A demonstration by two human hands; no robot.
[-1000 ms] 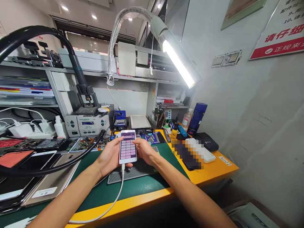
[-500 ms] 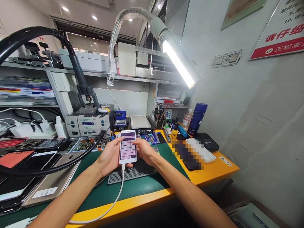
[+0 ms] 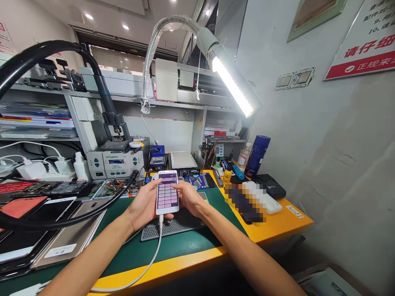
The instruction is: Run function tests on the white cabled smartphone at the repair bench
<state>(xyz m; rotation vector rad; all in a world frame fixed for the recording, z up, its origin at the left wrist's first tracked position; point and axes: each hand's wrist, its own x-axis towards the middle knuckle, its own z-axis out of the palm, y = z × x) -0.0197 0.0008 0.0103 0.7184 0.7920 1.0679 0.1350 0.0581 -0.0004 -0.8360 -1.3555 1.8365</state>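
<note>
A white smartphone (image 3: pixel 167 195) is held upright above the bench, its lit screen showing a grid of pinkish tiles. My left hand (image 3: pixel 144 203) wraps its left side, with the thumb at the screen's edge and fingertips showing below the phone. On the right side my right hand (image 3: pixel 190 198) grips the phone, its thumb over the screen. A white charging cable (image 3: pixel 158 246) is plugged into the bottom end and curves down to the lower left. Beneath the hands lies a grey perforated mat (image 3: pixel 154 232) on the green work mat (image 3: pixel 191 246).
Tablets (image 3: pixel 66 236) lie stacked at left, crossed by a black hose (image 3: pixel 83 218). A soldering station (image 3: pixel 115 164) stands behind them. A lit lamp (image 3: pixel 233 86) hangs above. At right are a blue can (image 3: pixel 257 156), a yellow bottle (image 3: pixel 227 174) and a black case (image 3: pixel 270 186).
The whole view has shifted slightly, so the scene sits a little lower. Both hands keep their hold on the phone, with the right thumb still over the screen.
</note>
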